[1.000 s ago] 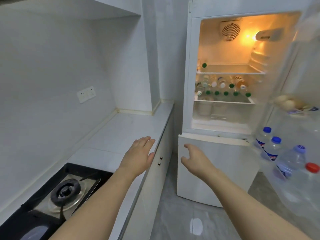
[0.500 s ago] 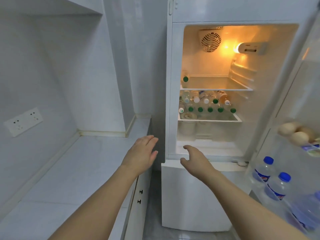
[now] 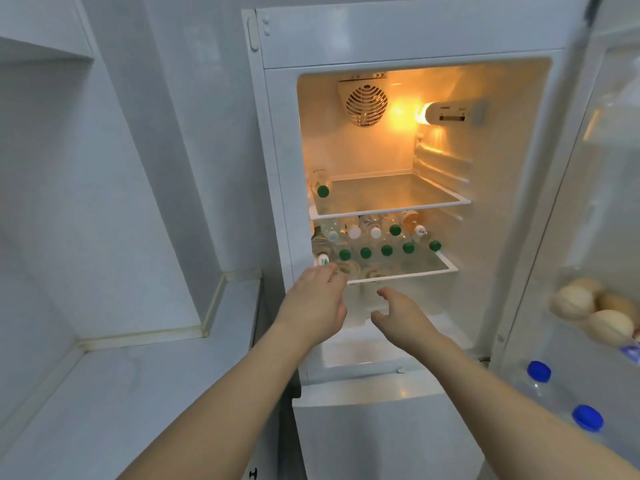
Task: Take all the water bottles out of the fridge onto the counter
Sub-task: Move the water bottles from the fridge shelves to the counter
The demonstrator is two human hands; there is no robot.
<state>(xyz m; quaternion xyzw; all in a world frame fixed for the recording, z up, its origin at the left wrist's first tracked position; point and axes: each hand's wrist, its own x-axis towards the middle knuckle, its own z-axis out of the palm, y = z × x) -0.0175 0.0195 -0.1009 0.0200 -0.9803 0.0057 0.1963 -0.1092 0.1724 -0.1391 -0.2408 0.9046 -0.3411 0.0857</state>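
Note:
The white fridge (image 3: 408,39) stands open and lit inside. Several water bottles with green and white caps (image 3: 386,250) lie on the middle glass shelf. One green-capped bottle (image 3: 322,190) lies at the left of the upper shelf. Two blue-capped bottles (image 3: 539,371) stand in the door rack at the lower right. My left hand (image 3: 317,304) is open, its fingertips at the front left edge of the middle shelf, close to a white-capped bottle (image 3: 322,260). My right hand (image 3: 401,315) is open just below that shelf, holding nothing. The white counter (image 3: 138,393) lies to the left.
The fridge door (image 3: 595,209) stands open on the right, with several eggs (image 3: 588,310) in its rack. A white tiled wall and a wall column (image 3: 194,168) rise behind the counter. A closed lower fridge compartment (image 3: 381,438) sits under my arms.
The view has closed in on the fridge. Both hands have moved forward from above the counter edge to the front of the middle shelf.

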